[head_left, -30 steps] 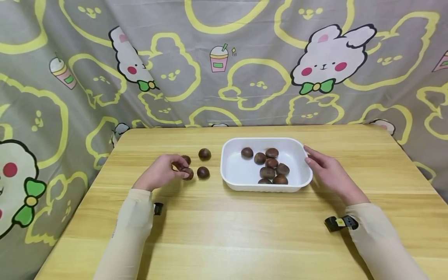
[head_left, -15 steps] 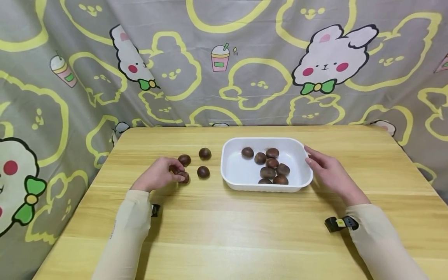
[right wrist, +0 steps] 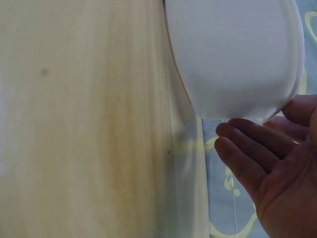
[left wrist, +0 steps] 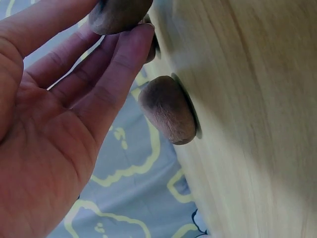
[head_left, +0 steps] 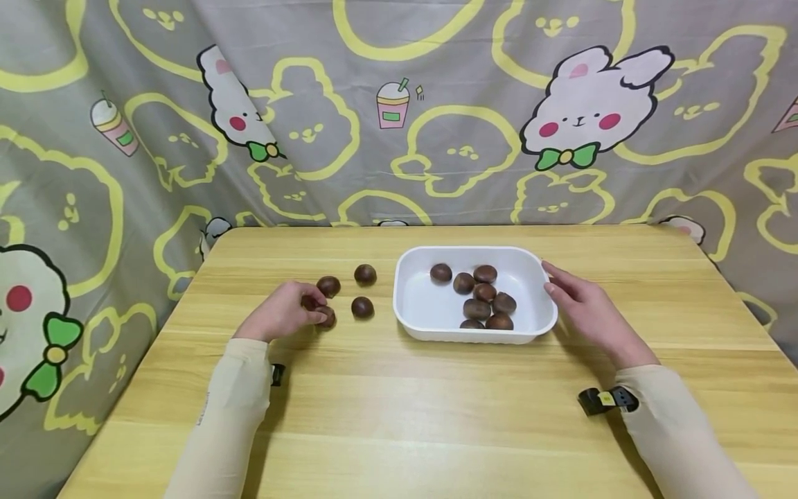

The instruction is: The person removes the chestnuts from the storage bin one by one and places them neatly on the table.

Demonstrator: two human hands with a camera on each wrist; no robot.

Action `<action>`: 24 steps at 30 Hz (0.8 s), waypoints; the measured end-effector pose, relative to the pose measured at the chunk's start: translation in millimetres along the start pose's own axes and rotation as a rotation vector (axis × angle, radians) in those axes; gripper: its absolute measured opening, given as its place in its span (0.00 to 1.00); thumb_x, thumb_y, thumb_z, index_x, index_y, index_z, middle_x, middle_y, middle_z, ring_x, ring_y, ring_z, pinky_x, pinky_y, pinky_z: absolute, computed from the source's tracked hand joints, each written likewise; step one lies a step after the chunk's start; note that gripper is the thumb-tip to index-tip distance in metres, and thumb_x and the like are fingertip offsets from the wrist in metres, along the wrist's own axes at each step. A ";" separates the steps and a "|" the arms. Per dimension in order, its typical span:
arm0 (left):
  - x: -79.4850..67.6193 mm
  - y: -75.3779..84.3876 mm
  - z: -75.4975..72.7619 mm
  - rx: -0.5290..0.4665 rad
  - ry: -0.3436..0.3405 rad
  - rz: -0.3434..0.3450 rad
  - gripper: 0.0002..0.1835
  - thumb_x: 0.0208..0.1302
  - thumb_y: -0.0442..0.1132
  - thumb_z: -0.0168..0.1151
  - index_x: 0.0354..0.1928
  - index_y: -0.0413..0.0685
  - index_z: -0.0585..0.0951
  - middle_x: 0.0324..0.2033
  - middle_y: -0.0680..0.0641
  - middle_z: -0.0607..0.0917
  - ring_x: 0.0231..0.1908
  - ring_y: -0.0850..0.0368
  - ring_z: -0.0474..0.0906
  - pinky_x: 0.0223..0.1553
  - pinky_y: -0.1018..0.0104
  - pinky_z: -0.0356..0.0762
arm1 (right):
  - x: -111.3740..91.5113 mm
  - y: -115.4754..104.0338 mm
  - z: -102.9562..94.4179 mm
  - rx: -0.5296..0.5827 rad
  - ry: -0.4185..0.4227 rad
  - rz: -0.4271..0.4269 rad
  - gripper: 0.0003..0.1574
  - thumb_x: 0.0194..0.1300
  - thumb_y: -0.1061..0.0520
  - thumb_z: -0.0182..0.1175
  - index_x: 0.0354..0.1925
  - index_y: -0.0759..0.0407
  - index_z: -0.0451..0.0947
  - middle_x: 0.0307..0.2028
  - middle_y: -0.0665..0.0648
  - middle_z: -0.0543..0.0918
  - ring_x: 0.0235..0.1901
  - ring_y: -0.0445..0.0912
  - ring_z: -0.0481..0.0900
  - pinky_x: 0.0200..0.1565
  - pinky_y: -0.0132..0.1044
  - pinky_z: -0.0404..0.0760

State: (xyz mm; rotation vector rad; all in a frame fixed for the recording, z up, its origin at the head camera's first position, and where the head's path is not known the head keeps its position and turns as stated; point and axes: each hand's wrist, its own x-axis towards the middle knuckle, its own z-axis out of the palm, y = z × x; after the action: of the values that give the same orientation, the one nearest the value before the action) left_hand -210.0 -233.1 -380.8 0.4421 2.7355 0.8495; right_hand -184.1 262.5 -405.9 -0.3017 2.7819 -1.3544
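Note:
My left hand [head_left: 280, 312] pinches a brown chestnut [head_left: 325, 317] between thumb and fingertips at the table's left side. In the left wrist view, the pinched chestnut [left wrist: 121, 15] is cut off by the top edge, and another chestnut [left wrist: 168, 110] lies on the table below the fingertips. Beyond the hand in the head view sit three chestnuts: one at its fingertips [head_left: 328, 285], a far one [head_left: 365, 274] and one to the right [head_left: 362, 307]. My right hand [head_left: 589, 308] rests thumb and fingertips, fairly straight, against the right end of a white plastic tray [head_left: 411, 301].
Several chestnuts [head_left: 476, 308] lie inside the tray, mostly in its middle and right half. The wooden table [head_left: 399, 402] meets a grey patterned curtain [head_left: 374, 166] at the back. Black camera mounts [head_left: 598, 400] sit at both wrists.
My left hand has drawn the pinched chestnut slightly left and toward me, uncovering more of the chestnut behind it. The right hand and tray have stayed in place.

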 end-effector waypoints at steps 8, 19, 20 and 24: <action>-0.5 0.0 -0.5 0.007 -0.002 -0.006 0.10 0.60 0.31 0.70 0.42 0.38 0.83 0.36 0.46 0.83 0.38 0.52 0.77 0.43 0.56 0.76 | 0.2 -0.1 -0.6 -0.007 0.002 0.002 0.35 0.78 0.45 0.45 0.74 0.59 0.56 0.65 0.73 0.66 0.63 0.67 0.66 0.61 0.62 0.64; -4.5 1.4 -3.4 0.095 0.049 0.025 0.10 0.60 0.32 0.69 0.43 0.37 0.84 0.37 0.45 0.84 0.37 0.51 0.80 0.42 0.53 0.78 | -1.2 -0.5 -0.8 -0.002 0.015 0.005 0.34 0.79 0.46 0.45 0.74 0.61 0.56 0.63 0.75 0.68 0.62 0.67 0.67 0.61 0.62 0.64; -4.5 1.6 -3.5 0.095 0.055 0.028 0.10 0.60 0.32 0.69 0.43 0.36 0.84 0.36 0.45 0.84 0.37 0.51 0.80 0.42 0.53 0.78 | -1.4 -0.6 -0.8 -0.001 0.017 0.005 0.34 0.79 0.47 0.45 0.74 0.61 0.56 0.63 0.74 0.68 0.62 0.67 0.67 0.61 0.61 0.64; -4.6 3.3 -2.7 0.104 0.072 0.030 0.10 0.61 0.33 0.69 0.43 0.37 0.84 0.36 0.46 0.83 0.36 0.52 0.79 0.39 0.55 0.78 | -1.3 -1.2 -0.7 0.003 0.013 0.008 0.34 0.79 0.46 0.45 0.74 0.61 0.56 0.62 0.75 0.69 0.63 0.66 0.67 0.61 0.61 0.64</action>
State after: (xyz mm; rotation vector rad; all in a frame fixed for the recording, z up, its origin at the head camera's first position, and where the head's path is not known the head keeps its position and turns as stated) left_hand -205.8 -233.6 -376.0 0.4823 2.8556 0.7470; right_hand -182.7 262.6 -404.6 -0.2822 2.7885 -1.3635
